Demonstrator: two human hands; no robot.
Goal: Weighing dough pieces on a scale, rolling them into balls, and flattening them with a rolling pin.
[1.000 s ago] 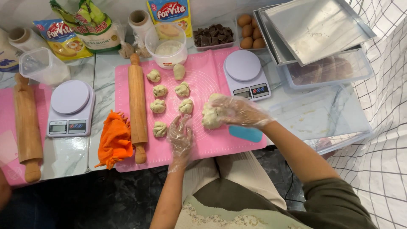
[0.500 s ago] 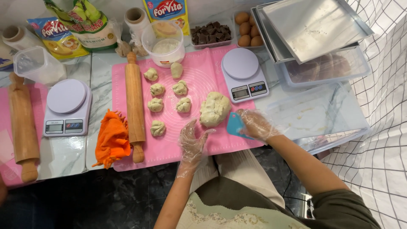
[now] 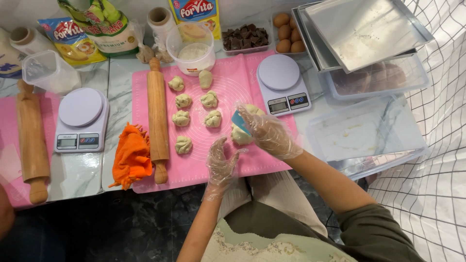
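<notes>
1. The dough lump (image 3: 241,134) lay on the pink silicone mat (image 3: 233,87), just left of the white kitchen scale (image 3: 281,82) and right of the six small dough portions (image 3: 194,116).
2. The gloved right hand (image 3: 269,133) was closed around a blue scraper (image 3: 239,121) and pressed its edge onto the lump.
3. The gloved left hand (image 3: 221,162) rested beside the lump, fingers spread, holding nothing.
4. The lump appeared soft, pliable and probably tacky; it likely deformed under pressure. It was best steadied from the side and lifted from underneath.
</notes>
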